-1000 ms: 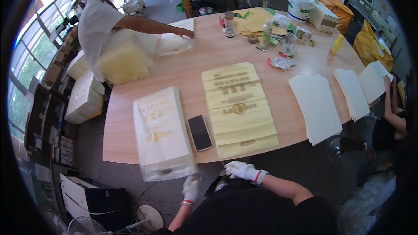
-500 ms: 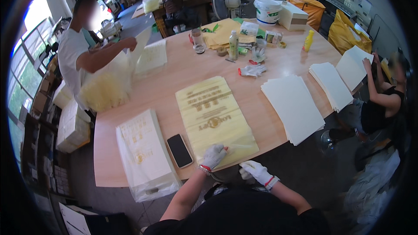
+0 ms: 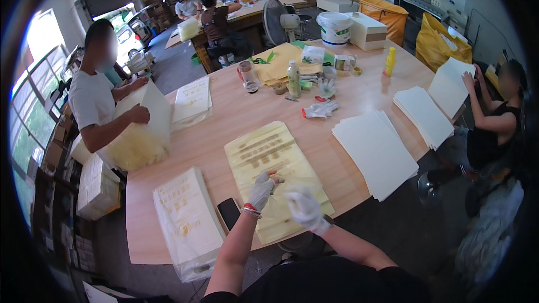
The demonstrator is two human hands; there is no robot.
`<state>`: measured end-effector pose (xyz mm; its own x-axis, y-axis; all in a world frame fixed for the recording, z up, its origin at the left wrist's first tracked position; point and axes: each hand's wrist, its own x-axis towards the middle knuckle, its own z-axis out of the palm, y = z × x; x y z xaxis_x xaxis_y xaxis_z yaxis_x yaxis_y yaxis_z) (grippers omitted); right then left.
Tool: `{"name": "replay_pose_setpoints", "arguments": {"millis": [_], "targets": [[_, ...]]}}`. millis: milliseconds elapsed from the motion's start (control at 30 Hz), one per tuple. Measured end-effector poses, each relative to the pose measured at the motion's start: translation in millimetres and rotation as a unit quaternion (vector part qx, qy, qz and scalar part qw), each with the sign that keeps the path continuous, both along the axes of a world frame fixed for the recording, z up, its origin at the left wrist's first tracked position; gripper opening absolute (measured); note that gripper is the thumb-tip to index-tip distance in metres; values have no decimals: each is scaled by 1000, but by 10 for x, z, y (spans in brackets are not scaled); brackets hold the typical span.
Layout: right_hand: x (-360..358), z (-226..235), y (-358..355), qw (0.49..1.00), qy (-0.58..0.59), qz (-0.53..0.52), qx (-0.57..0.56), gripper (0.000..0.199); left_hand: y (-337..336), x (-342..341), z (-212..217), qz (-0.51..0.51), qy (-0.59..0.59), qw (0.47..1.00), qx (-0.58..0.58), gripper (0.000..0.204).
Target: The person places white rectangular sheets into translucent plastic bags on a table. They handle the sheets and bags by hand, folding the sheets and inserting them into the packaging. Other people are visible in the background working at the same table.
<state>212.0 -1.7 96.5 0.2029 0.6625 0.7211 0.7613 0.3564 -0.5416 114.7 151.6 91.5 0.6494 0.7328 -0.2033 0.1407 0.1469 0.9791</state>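
Note:
A stack of pale yellow plastic bags (image 3: 275,154) with gold print lies flat at the near side of the table. Above its left part is my left hand (image 3: 261,192) in a white glove with bare fingertips. Its fingers point up the stack, a little apart, with nothing seen between them. Over the stack's lower right part is my right hand (image 3: 304,207), also in a white glove. Motion smears its fingers, so any grip is hidden. Left of my left wrist lies a dark phone (image 3: 228,212), partly covered by my forearm.
Bagged printed sheets (image 3: 191,219) overhang the near left edge. White sheets (image 3: 375,154) are stacked at right, beside another pile (image 3: 422,116). A bottle (image 3: 293,78), spare glove (image 3: 320,110) and white bucket (image 3: 334,29) stand farther back. Co-workers handle sheets at left and right.
Both my hands have moved up from the table's near edge over the bags, the right also leftward. The view has shifted. The person at left has lowered a sheet toward a clear bag.

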Motion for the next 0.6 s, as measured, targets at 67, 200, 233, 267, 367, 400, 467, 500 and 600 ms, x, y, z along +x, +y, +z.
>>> {"name": "replay_pose_setpoints", "arguments": {"millis": [67, 200, 233, 267, 367, 400, 467, 500, 600], "targets": [[-48, -308, 343, 958, -3, -50, -283, 44, -78, 137, 307, -35, -21, 999, 23, 37], [122, -957, 205, 961, -104, -44, -252, 28, -262, 290, 944, -52, 8, 986, 158, 39], [209, -957, -1, 968, -12, 10, -249, 27, -292, 326, 866, -59, 31, 975, 212, 40], [227, -583, -256, 965, 84, 66, -241, 27, -345, 296, 854, -65, 107, 964, 234, 45], [845, -548, -1023, 974, 30, -8, -225, 27, -519, 155, 848, -12, 136, 857, 496, 52], [1094, -397, -1306, 975, -57, -122, -178, 35, -562, 75, 901, 19, 129, 827, 547, 55], [1542, -289, -1727, 868, -164, -294, -364, 59, -658, -8, 987, 84, 103, 811, 570, 54], [1790, -375, -1894, 837, -261, -327, -354, 69, -733, -44, 1009, 116, 90, 802, 579, 54], [2263, -349, -2018, 883, -89, -205, -412, 88, -1062, -79, 1015, 77, 59, 830, 549, 40]]}}
